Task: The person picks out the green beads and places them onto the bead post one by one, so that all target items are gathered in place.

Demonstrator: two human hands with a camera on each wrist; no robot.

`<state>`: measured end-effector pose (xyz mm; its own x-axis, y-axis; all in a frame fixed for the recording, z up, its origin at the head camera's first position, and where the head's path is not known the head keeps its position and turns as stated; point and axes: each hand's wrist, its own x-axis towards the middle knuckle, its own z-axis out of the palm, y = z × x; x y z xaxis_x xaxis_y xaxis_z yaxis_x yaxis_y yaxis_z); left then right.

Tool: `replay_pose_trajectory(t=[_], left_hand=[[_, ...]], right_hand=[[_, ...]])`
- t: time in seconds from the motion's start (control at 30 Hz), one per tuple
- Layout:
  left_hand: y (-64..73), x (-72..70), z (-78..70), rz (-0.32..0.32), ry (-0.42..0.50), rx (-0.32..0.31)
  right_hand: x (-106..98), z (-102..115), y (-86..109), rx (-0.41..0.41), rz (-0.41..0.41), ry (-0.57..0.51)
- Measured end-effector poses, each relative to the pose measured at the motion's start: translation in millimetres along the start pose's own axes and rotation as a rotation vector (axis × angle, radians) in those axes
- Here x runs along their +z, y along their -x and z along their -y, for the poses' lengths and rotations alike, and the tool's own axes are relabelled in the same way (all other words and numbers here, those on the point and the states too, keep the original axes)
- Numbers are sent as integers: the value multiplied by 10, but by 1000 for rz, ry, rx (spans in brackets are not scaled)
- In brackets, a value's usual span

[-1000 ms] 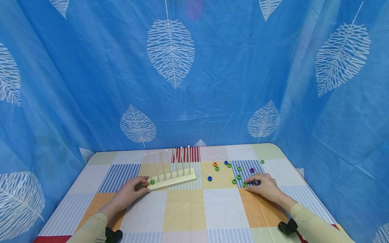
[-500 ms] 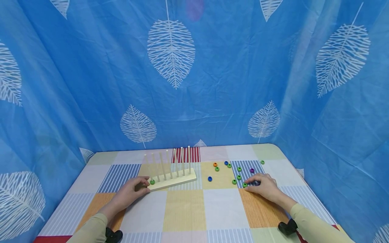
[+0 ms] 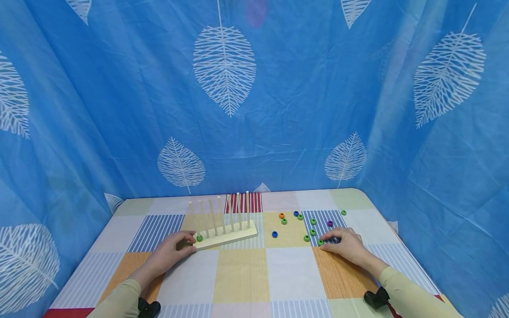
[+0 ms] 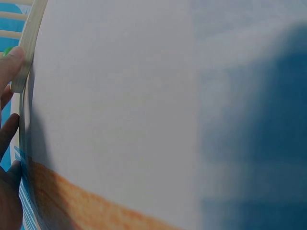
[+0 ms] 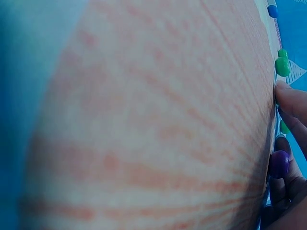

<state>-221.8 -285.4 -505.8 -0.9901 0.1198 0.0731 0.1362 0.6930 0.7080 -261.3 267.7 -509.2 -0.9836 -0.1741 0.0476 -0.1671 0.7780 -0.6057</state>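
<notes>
On the left half of the table stands a pale wooden peg board (image 3: 230, 237), a flat base with a row of upright pegs. A green bead (image 3: 199, 238) sits at the foot of its leftmost peg. My left hand (image 3: 171, 251) holds the board's left end, the thumb on the front edge. In the left wrist view the thumb (image 4: 14, 60) lies against the base. At the right, my right hand (image 3: 347, 245) pinches a green bead (image 3: 320, 242) on the tablecloth between thumb and index finger. A purple bead (image 5: 279, 164) lies by its other fingers in the right wrist view.
Several loose beads lie between the board and my right hand, among them a blue bead (image 3: 275, 234), an orange bead (image 3: 282, 215) and a green bead (image 3: 306, 238). Another purple bead (image 3: 330, 223) is just behind that hand. A blue leaf-patterned curtain (image 3: 278, 110) encloses the table.
</notes>
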Motion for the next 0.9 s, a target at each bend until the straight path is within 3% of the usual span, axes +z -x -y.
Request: replay_pose_trajectory(t=[0.9], left_hand=[[-3, 4, 24, 4, 13, -4]], right_hand=[[15, -7, -3, 12, -6, -1]])
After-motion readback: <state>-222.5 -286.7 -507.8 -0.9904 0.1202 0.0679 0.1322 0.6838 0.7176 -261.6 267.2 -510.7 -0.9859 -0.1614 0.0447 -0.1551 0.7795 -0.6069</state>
